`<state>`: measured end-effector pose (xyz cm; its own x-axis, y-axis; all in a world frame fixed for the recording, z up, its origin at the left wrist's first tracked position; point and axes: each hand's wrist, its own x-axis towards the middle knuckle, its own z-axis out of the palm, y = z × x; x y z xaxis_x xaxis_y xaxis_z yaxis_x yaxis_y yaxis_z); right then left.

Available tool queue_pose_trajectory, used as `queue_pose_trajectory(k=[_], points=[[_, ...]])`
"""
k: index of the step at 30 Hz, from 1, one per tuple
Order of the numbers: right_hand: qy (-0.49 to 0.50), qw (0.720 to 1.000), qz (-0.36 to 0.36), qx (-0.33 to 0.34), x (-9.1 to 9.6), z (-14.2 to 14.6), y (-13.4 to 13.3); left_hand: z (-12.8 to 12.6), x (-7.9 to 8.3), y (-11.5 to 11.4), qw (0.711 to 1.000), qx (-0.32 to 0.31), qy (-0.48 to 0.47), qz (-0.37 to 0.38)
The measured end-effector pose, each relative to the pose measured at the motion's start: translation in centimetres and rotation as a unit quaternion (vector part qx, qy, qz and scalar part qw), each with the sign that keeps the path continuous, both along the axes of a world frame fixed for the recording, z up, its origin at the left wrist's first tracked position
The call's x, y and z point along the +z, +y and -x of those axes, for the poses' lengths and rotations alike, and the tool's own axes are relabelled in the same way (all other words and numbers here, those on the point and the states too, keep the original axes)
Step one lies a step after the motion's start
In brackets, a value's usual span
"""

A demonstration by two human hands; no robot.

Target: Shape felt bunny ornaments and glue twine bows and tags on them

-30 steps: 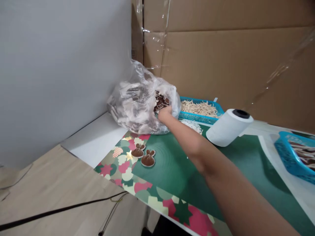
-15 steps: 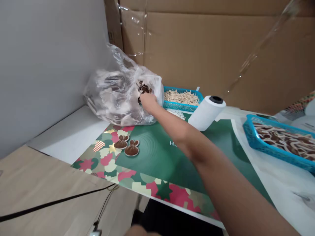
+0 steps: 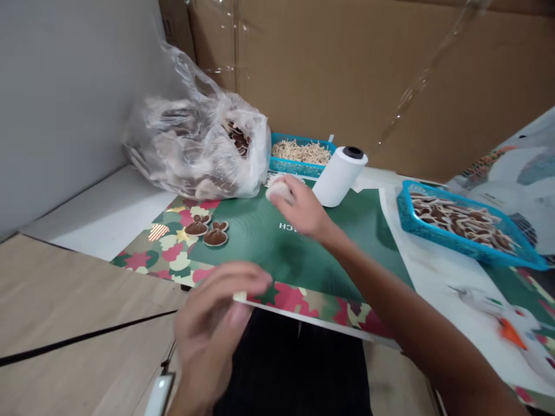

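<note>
My right hand (image 3: 301, 208) is closed, pinching a pale fabric piece (image 3: 280, 192) above the green printed sheet (image 3: 277, 254). Blur hides the piece's exact shape. My left hand (image 3: 219, 323) hovers at the front edge of the sheet with fingers bent and the thumb apart, nothing in it. On the sheet's left part lie two brown rabbit-head patches (image 3: 215, 236) with cream edges, side by side. Behind them a clear plastic bag (image 3: 195, 150), bulging with such patches, has its mouth turned to the right.
A white thread cone (image 3: 340, 176) leans behind my right hand. At the back stands a blue basket (image 3: 303, 167) of cream strips. To the right is another blue basket (image 3: 468, 245) of brown patches. Small thread snippers (image 3: 462, 292) appear to lie at the right. Cardboard (image 3: 347, 69) closes the back.
My right hand has come out of the bag, toward me and to the right, with a pale fabric piece. My left hand has risen into view from the bottom edge. The camera view has shifted.
</note>
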<state>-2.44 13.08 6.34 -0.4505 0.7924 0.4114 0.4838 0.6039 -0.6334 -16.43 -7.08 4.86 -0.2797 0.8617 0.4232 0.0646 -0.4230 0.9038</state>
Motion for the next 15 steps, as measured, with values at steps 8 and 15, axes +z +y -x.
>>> queue_pose_trajectory(k=[8,15], points=[[-0.081,0.992,0.055,0.076,-6.9,-10.7,-11.0,-3.0,-4.6,5.2,0.930,-0.081,0.349,0.085],[-0.011,0.998,0.059,-0.015,-6.3,-12.0,-12.4,-3.6,-3.9,6.9,0.915,-0.106,0.384,0.067]])
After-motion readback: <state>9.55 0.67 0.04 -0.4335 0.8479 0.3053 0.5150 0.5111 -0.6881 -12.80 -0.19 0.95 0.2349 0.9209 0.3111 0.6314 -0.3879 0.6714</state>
